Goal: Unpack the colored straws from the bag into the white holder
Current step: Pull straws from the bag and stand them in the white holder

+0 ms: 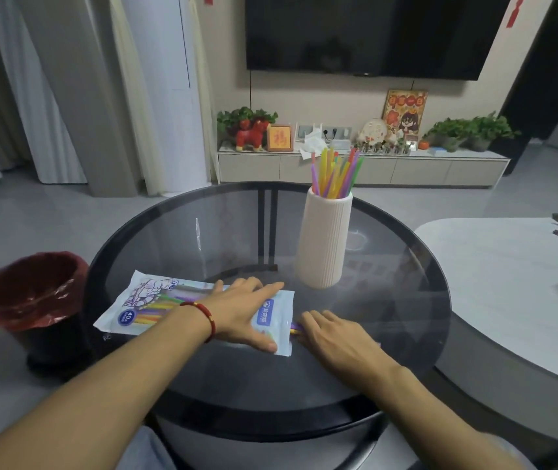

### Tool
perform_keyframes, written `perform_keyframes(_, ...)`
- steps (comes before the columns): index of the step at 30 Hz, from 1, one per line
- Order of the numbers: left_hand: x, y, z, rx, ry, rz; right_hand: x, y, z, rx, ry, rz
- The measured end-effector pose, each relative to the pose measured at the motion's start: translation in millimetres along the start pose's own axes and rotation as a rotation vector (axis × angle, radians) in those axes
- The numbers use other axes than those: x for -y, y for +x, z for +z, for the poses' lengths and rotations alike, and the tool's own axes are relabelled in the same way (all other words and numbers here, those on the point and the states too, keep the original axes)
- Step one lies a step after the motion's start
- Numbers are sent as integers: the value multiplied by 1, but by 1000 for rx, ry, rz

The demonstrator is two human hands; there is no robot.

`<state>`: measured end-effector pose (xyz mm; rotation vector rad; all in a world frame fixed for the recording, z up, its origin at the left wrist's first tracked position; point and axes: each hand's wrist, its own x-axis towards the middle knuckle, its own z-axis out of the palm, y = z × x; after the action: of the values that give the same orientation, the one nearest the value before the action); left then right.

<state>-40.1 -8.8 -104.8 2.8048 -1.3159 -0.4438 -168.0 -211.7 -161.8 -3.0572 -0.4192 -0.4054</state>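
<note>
Two hands lie on a round dark glass worktop [389, 300]. The left hand [247, 313], with a red bead bracelet [203, 315] at its wrist, is spread flat, palm down, pressing on the right part of a white printed plastic bag [135, 307] that lies flat on the glass. Its fingers are extended and grasp nothing. Through the bag's clear window, more colored straws [155, 308] show lying lengthwise inside, purple, yellow and green among them.

Just beside the bag's right-hand end, the right hand [335, 337] rests low on the glass with its fingertips at the bag's opening, where the ends of a purple and a yellow straw [295, 328] stick out. The fingers cover those ends, so I cannot tell whether they pinch the straws or only touch them.

Farther back on the worktop, apart from both hands, stands an upright white ribbed holder [323, 242]. A bunch of colored straws [333, 173] rises from its mouth, fanned out, in yellow, purple, green and orange.

On the floor to the left of the worktop sits a waste bin [30, 300] lined with a red bag. A pale low table [508, 276] is to the right.
</note>
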Motion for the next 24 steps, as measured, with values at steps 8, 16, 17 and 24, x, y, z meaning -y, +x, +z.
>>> perform_keyframes(8, 18, -8, -10, 16, 14, -50, -20, -19, -26, 146, 7, 158)
perform_keyframes(16, -8, -8, -15, -117, -19, 67, -51, -37, -67, 167, -140, 226)
perform_keyframes(17, -18, -3, -13, -160, 2, 118, -55, -37, -75, 164, -167, 222)
perform_keyframes(24, -67, 28, 1, -377, 26, 203, -58, -32, -124, 183, -336, 170)
